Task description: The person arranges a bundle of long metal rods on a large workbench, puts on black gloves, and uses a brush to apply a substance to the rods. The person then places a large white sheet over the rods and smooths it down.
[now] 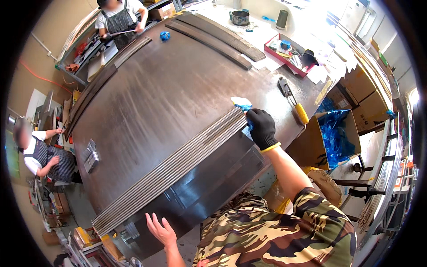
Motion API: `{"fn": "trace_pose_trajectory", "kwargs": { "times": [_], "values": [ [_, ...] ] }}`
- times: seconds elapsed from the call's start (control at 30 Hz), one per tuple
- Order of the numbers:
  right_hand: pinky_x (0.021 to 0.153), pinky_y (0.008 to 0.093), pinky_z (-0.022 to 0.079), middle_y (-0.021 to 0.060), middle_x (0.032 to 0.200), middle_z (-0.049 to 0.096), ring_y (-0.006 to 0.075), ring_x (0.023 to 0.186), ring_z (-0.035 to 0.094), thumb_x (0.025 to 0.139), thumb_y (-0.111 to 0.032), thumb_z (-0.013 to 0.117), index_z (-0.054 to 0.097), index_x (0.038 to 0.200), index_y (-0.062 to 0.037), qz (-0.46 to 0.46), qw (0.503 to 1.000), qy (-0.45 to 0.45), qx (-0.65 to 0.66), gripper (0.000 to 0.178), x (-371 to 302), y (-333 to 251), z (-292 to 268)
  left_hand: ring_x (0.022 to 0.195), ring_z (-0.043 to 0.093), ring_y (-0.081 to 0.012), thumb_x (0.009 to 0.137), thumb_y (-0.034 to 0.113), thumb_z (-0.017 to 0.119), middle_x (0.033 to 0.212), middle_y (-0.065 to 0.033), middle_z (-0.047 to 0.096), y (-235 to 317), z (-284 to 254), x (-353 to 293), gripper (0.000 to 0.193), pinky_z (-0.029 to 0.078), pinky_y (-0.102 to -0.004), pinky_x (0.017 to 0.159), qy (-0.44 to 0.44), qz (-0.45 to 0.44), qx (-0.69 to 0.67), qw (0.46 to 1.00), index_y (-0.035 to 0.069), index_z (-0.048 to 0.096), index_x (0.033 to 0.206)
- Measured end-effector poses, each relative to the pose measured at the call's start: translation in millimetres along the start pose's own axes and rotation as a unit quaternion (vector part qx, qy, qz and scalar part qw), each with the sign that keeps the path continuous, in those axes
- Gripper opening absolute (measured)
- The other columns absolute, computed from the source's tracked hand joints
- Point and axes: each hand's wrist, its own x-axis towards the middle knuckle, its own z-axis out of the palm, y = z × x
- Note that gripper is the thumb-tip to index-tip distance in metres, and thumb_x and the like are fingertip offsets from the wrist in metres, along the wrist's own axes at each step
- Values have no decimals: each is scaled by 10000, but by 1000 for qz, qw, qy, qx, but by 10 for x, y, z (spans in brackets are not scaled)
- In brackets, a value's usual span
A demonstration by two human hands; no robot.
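A bundle of long thin metal rods (171,171) lies side by side, slanting from the table's front left up to the right. My right hand (262,128), in a black glove with a yellow cuff, is closed at the rods' far right end. Crumpled blue-and-white material (242,103) pokes out beside its fingers; whether that is cloth or plastic film I cannot tell. My bare left hand (161,230) is held with its fingers spread and nothing in them, close to the dark glossy panel (195,191) along the table's near side.
The large brown table (147,102) carries dark flat strips (209,44), a small metal block (91,156), a red tray of tools (289,55) and a yellow roller (301,114). A box of blue film (336,138) stands right. Two people (120,20) work at the far and left edges.
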Motion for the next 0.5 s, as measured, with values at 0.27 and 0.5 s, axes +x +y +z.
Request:
{"fn": "trace_pose_trajectory", "kwargs": {
  "times": [0.27,0.5],
  "values": [
    [758,403,531,157,953,703,296,805,684,892,-150,579,703,1091,-152,-89,868,-326,364,235,-1083,-1631,521,1249,454,-441,973,196,513,1403,-271,444,558,44,360,384,354,-517,1049,85,38,-99,991,-60,536,1258],
    [762,285,519,51,872,684,150,799,646,928,-137,617,631,1025,-36,293,697,-122,643,141,-236,-137,755,1213,487,-441,980,172,503,1368,-269,479,804,-46,510,355,379,-503,1026,111,107,-182,971,-47,534,1258]
  ]
}}
